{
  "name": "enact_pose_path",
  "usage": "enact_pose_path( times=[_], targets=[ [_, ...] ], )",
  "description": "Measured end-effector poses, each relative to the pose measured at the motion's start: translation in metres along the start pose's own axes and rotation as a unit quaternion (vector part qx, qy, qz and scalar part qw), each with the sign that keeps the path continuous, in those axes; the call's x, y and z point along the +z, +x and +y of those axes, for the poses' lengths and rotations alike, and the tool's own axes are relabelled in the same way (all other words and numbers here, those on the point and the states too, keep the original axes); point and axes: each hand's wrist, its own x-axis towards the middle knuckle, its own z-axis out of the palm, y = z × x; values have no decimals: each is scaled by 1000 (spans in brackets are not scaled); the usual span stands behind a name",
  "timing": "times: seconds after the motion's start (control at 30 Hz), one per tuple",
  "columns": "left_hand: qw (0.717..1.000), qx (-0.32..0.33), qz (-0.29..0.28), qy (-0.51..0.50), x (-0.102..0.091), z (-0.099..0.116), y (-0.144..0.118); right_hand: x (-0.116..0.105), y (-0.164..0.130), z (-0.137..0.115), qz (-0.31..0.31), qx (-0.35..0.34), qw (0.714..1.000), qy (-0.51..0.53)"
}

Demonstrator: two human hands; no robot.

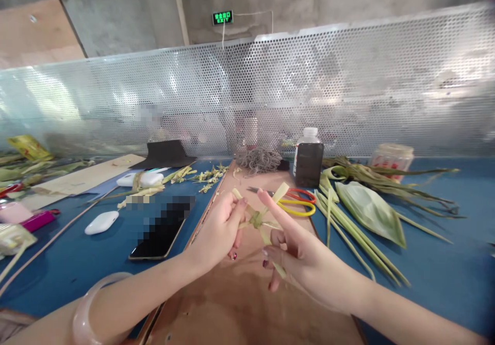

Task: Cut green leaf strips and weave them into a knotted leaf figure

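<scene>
Between my hands hangs a small pale-green woven leaf piece (255, 220), with loose strips sticking out of its knotted middle. My left hand (224, 224) pinches a strip on its left side between thumb and fingers. My right hand (294, 247) is closed on a strip that runs down from the knot, its index finger stretched up and away. Just beyond lie scissors (296, 203) with red and yellow handles, partly hidden by my right hand. Both hands are above the brown wooden board (232, 304).
Behind the scissors stand a dark-fronted bottle (308, 162) and a tangle of grey string (261, 160). Long green leaves (369, 213) and a glass jar (392, 159) are to the right. At left lie a phone (164, 231), a white earphone case (101, 223) and leaf scraps (211, 176). A perforated metal panel (348, 87) closes the back.
</scene>
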Motion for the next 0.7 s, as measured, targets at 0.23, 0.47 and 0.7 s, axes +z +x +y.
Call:
enact_pose_path(
  times=[0.23,0.47,0.7],
  targets=[
    [998,38,56,19,0,-1,0,-4,-1,-9,-11,41,996,83],
    [996,30,58,61,-2,6,-1,-19,-2,-11,-40,63,990,123],
    [999,4,-10,40,-5,5,1,-27,-3,-15,-64,82,992,76]
  ],
)
